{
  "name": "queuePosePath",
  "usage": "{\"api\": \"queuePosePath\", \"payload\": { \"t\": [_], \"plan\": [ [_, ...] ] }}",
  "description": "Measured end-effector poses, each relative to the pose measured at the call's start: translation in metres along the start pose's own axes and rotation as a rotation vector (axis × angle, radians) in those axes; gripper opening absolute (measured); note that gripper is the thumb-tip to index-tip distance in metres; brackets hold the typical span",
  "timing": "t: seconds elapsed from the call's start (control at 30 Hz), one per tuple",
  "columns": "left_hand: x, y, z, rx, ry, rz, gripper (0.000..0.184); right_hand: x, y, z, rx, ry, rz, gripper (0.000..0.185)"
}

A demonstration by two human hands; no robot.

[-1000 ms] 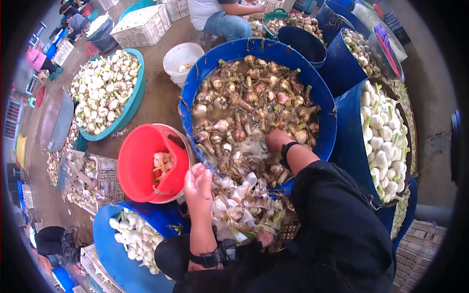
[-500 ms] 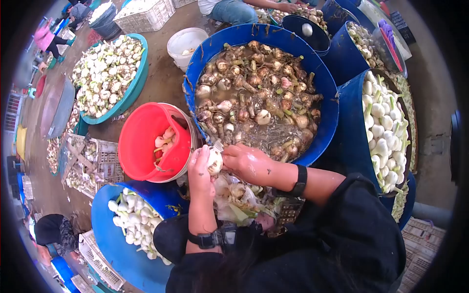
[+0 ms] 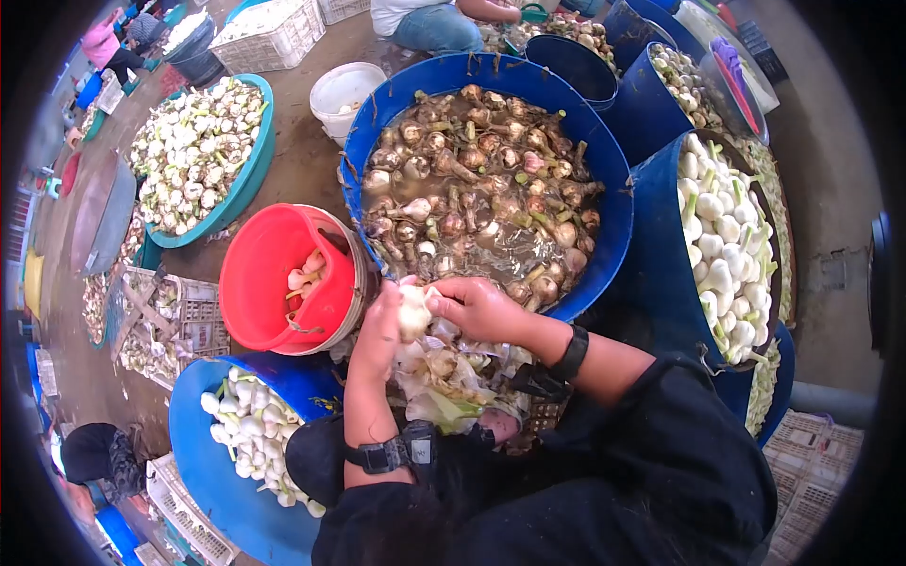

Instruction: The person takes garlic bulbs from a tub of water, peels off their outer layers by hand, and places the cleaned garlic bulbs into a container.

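Both my hands meet around one pale garlic bulb point(image 3: 413, 314) at the near edge of the blue tub. My left hand point(image 3: 376, 335) grips the bulb from the left. Fingers of my right hand point(image 3: 479, 309) are pinched on its upper right side. Beyond them, the blue tub point(image 3: 618, 203) holds muddy water and many brown, unpeeled bulbs point(image 3: 453, 224). Below the hands lies a heap of loose peeled skins point(image 3: 444, 377). To the left, a red bucket point(image 3: 247, 283) has a few pinkish bulbs inside.
White bulbs fill a blue tub point(image 3: 651, 217) at right and partly fill another point(image 3: 203, 453) at lower left. A teal basin point(image 3: 268, 141) of bulbs, a white bucket point(image 3: 326, 99) and crates point(image 3: 209, 316) stand left. A seated person point(image 3: 439, 28) is beyond the tub; another crouches lower left point(image 3: 90, 453).
My right hand has come out of the tub's water to my left hand, and a bulb is now held between them. Since the middle frame the bulb shows paler, and the view has shifted slightly.
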State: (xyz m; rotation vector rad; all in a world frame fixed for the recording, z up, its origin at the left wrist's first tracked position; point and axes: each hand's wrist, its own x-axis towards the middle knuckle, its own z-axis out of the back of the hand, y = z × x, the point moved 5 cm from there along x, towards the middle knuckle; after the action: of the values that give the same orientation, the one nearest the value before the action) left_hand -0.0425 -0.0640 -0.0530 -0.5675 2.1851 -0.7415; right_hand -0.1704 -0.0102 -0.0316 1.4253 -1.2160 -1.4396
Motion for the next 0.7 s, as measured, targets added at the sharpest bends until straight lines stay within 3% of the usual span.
{"api": "queuePosePath", "payload": {
  "t": [0.07,0.1,0.13,0.2,0.23,0.27,0.33,0.37,0.4,0.47,0.53,0.6,0.7],
  "plan": [
    [-0.004,-0.001,-0.003,0.937,0.014,-0.154,0.043,-0.008,0.017,0.005,-0.931,-0.106,0.505,0.027],
    [-0.010,-0.004,-0.016,0.984,0.000,-0.284,0.045,-0.005,0.009,0.014,-0.792,-0.118,0.180,0.026],
    [-0.014,-0.004,-0.024,0.983,0.008,-0.281,0.045,-0.003,0.003,0.018,-0.793,-0.124,0.174,0.026],
    [-0.026,-0.018,-0.047,1.328,0.006,-0.688,0.047,0.005,-0.033,0.031,0.135,-0.151,-0.417,0.026],
    [-0.031,-0.019,-0.054,1.588,-0.007,-0.916,0.046,0.003,-0.032,0.032,0.230,-0.169,-0.447,0.023],
    [-0.029,-0.016,-0.053,1.590,-0.012,-0.917,0.046,0.002,-0.030,0.031,0.229,-0.164,-0.446,0.023],
    [-0.027,-0.012,-0.046,1.307,-0.030,-0.943,0.034,-0.003,-0.013,0.018,0.475,-0.101,-0.317,0.024],
    [-0.021,-0.006,-0.031,1.029,-0.089,-0.845,0.026,-0.007,-0.007,0.015,0.523,-0.091,-0.316,0.022],
    [-0.019,-0.007,-0.028,1.032,-0.092,-0.845,0.026,-0.015,-0.007,0.014,0.525,-0.088,-0.316,0.022],
    [-0.003,0.000,0.005,-0.261,-0.185,-0.347,0.023,-0.036,0.008,0.013,0.283,0.028,0.042,0.020],
    [-0.008,-0.009,0.014,-0.330,-0.256,-0.298,0.029,-0.061,0.019,0.024,0.078,0.039,0.282,0.020],
    [-0.011,-0.002,0.036,-0.478,-0.356,-0.216,0.037,-0.075,0.029,0.041,0.600,-0.028,0.260,0.018],
    [-0.018,-0.002,0.052,-0.558,-0.428,-0.242,0.035,-0.076,0.053,0.059,0.758,-0.060,0.381,0.019]
  ]
}}
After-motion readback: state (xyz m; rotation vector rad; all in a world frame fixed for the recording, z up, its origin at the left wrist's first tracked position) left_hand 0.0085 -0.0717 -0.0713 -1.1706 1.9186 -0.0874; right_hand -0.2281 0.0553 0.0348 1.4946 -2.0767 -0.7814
